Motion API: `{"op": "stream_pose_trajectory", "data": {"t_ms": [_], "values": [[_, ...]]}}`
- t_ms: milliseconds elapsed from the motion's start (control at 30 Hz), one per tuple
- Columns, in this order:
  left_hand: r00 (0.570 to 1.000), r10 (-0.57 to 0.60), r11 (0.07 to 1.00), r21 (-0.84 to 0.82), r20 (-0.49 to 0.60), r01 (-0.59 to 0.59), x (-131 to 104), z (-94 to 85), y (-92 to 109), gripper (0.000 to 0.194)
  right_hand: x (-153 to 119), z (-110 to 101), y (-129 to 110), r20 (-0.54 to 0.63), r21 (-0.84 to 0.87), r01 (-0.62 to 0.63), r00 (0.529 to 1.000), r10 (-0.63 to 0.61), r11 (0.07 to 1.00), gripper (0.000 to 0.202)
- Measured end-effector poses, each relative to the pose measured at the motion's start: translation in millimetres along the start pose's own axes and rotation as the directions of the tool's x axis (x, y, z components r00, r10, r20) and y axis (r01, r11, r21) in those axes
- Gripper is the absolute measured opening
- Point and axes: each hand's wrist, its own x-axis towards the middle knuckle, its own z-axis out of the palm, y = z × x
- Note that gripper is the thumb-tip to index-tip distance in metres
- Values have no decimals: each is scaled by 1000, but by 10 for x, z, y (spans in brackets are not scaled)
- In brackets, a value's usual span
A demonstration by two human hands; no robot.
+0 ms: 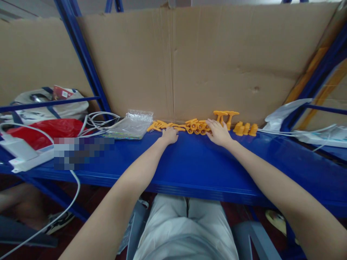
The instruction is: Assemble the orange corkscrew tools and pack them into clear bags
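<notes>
Blue table (184, 166), orange-yellow plastic parts (196, 126), brown cardboard (217, 61)

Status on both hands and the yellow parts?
Left hand at the flat yellow pieces. Right hand over stacked yellow parts. Grip unclear.

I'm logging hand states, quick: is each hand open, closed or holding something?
Left hand: at the yellow parts; grip can't be told.
Right hand: open, fingers spread at the yellow stack.

Pixelated blocks (81, 152) obscure whatever lies beside the white power strip (35, 159).
</notes>
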Motion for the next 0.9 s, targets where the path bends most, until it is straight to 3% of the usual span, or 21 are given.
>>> {"op": "stream_pose_trajectory", "data": {"t_ms": [100,267,433,633,800,900], "values": [[998,10,1000,-23,-56,-11,0,0,0,36,-37,-44,158,-43,-17,-34,999,33,999,55],[992,36,999,-30,-120,-39,-15,-55,33,38,-21,-136,551,-125,35,-294,947,296,955,57],[981,145,989,-10,-127,-147,-5,-76,86,37,-212,-84,939,-16,14,-535,844,535,845,60],[939,340,937,-61,-57,-343,-33,-65,252,29,-402,6,1174,147,-22,-613,779,609,790,60],[876,479,859,-175,-56,-481,-130,-120,444,27,-361,-2,1156,100,-39,-587,803,588,808,54],[878,473,856,-195,-75,-478,-161,-157,473,30,-325,-45,1107,69,-64,-618,781,621,784,45]]}}
